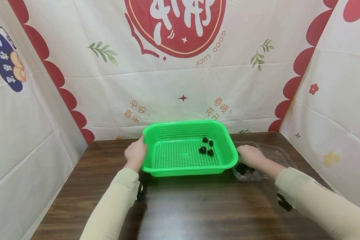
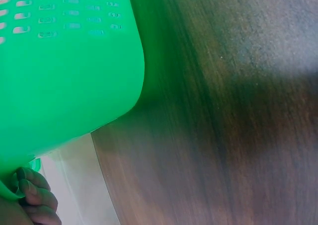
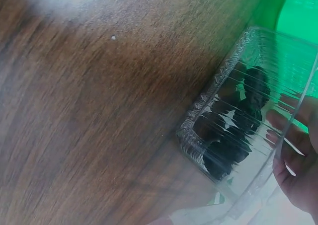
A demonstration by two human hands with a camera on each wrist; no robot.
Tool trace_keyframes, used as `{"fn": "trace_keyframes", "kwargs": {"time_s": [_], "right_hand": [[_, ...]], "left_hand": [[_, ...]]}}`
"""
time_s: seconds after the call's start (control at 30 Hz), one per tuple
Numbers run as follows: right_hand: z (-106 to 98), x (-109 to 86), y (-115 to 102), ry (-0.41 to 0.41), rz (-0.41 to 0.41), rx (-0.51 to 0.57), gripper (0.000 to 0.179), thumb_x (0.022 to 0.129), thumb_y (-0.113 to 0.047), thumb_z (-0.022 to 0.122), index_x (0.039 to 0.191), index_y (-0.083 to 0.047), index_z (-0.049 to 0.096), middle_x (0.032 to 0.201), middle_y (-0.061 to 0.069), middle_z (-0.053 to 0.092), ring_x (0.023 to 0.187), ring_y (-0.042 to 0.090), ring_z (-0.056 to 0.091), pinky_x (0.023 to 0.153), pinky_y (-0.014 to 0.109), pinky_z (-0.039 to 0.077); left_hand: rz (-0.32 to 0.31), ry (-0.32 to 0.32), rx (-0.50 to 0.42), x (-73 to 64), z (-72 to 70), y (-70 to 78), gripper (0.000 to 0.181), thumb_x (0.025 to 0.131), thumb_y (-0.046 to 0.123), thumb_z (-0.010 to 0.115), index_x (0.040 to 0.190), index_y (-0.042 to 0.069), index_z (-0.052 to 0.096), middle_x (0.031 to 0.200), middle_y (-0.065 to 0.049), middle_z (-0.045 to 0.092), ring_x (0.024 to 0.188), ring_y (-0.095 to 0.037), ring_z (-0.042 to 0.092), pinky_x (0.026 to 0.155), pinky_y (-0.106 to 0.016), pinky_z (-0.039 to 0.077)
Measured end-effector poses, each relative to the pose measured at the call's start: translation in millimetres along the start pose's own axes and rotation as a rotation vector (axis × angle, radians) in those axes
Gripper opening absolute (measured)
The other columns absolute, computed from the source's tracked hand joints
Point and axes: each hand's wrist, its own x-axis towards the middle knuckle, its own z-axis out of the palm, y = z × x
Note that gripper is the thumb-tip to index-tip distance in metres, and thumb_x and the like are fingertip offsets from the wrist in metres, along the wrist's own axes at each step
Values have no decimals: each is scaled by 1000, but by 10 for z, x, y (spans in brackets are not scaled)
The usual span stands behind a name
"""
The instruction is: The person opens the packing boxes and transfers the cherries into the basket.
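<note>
A green plastic basket (image 1: 184, 171) with perforated sides stands on the table, several small dark, round, glossy pieces (image 1: 202, 150) inside it toward the right. My left hand (image 1: 136, 151) grips the basket's left rim, its fingers (image 2: 39, 195) curled at the edge. To the right of the basket sits a clear plastic box (image 3: 238, 51), partly behind my right hand (image 1: 251, 156). More dark pieces (image 3: 246, 113) lie in this box. In the right wrist view the right hand's fingers reach over the box rim, loosely bent and spread, with nothing visible between them.
The box's clear lid (image 1: 277, 155) lies folded back to the right. Dark wood-grain table (image 1: 186, 206) extends in front of the basket. A printed white cloth (image 1: 180, 86) hangs close behind the basket and along both sides.
</note>
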Motion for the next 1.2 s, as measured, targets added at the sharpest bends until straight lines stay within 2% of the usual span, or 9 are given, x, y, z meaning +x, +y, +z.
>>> {"fn": "trace_keyframes", "kwargs": {"time_s": [0.3,0.67,0.93,1.2], "right_hand": [[-64,-63,-31,2,-25,-17,22,82,-7,69,65,-16,60,61,-7,51,56,12,44,56,34,41],[-180,-139,-36,-13,-112,-53,18,84,-10,74,67,-14,69,59,-11,51,54,9,41,54,31,39],[-264,-183,-24,20,-161,-84,8,78,-16,81,73,-16,76,66,-12,61,58,4,49,56,33,49],[-366,-179,-8,23,-164,-117,8,80,-10,80,74,-14,76,69,-9,63,60,6,53,58,34,51]], "left_hand": [[4,-16,-5,-4,-18,8,54,100,27,52,152,23,39,99,-18,69,72,-29,61,56,-45,47],[-1,-12,6,7,2,-2,53,100,27,51,152,24,39,91,-15,69,69,-28,60,55,-44,46],[-2,-21,-2,-20,-29,2,54,100,26,51,152,23,39,93,-16,69,68,-28,60,53,-43,46],[-5,-21,-5,-21,-30,7,54,100,27,51,152,23,38,90,-16,69,66,-27,59,53,-43,45]]}}
